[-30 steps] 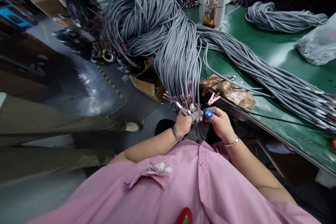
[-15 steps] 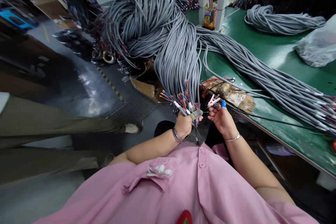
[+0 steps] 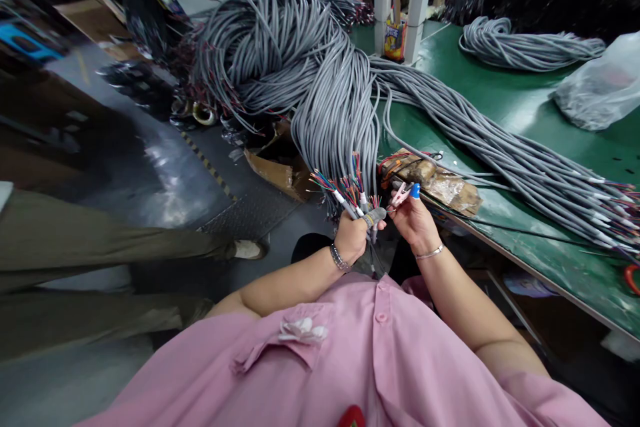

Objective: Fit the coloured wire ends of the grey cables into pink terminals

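Observation:
My left hand [image 3: 351, 235] is closed around a grey cable end [image 3: 354, 207] whose stripped coloured wires fan out above my fist; its forefinger wears a grey cot. My right hand [image 3: 411, 217], with a blue cot on one fingertip, is raised beside it, its fingers pinched together at a thin wire close to a pink clip [image 3: 401, 193]. A thick bundle of grey cables [image 3: 340, 107] hangs over the edge of the green table [image 3: 510, 100] just above both hands.
More grey cables [image 3: 505, 147] run across the table to the right, and a coil [image 3: 525, 50] lies at the back. A taped brown block [image 3: 440, 180] sits at the table edge. A clear plastic bag [image 3: 600, 90] lies far right. Another person's legs [image 3: 100, 253] stretch in from the left.
My right hand has risen from beside the left hand up to the pink clip at the table edge. My left hand keeps its hold on the cable end.

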A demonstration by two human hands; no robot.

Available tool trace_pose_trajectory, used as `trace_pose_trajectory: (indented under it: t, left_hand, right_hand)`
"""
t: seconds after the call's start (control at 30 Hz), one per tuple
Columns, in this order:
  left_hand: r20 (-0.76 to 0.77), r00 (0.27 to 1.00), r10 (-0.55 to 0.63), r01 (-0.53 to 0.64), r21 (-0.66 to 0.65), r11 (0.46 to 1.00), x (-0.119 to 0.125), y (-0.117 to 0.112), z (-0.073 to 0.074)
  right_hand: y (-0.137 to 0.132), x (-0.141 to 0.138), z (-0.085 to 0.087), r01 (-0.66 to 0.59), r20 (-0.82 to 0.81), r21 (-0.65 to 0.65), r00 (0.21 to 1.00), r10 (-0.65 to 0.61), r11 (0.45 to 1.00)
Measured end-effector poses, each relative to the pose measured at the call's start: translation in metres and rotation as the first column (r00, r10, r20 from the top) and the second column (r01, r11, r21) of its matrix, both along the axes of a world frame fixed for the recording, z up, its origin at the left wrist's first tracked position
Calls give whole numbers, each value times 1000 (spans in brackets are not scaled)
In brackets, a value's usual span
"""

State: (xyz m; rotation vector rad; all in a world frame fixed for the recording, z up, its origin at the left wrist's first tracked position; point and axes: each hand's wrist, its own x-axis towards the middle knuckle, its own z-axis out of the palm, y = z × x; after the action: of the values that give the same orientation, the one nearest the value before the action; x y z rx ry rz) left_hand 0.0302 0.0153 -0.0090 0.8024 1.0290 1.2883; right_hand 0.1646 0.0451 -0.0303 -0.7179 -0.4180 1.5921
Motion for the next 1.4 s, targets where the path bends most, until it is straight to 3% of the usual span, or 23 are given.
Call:
trace_pose_trajectory:
  t: [0.2,0.4,0.57,0.7,0.9,1.03,1.4]
  left_hand:
    - [-37,999,15,-16,-31,999,2,3,-5]
    - [4,1000,-1,1,1,1000,-3,-2,-7]
    - [43,999,17,-20,70,997,-9,-8,-6]
    - [90,995,52,-56,48,997,-5,-7,1]
    - [125,988,94,-99,39,994,8,3,9]
    - [110,987,120,-127,56,990,12,6,3]
    - [30,997,75,-78,89,993,11,0,-7]
  right_hand:
    - [0,-5,1,45,24,-30,999,-44,999]
    - [-7,2,-3,-56,48,-11,997,57,998]
    - [-11,10,7,-119,70,-27,990,121,993]
    - [-12,8,15,-77,125,-24,989,79,997]
    - [-8,4,10,-19,58,-62,998,22,998]
    - [-5,2,7,-1,-15,-61,1000,0,998]
    - [-6,-3,2,40,7,-53,999,-39,998]
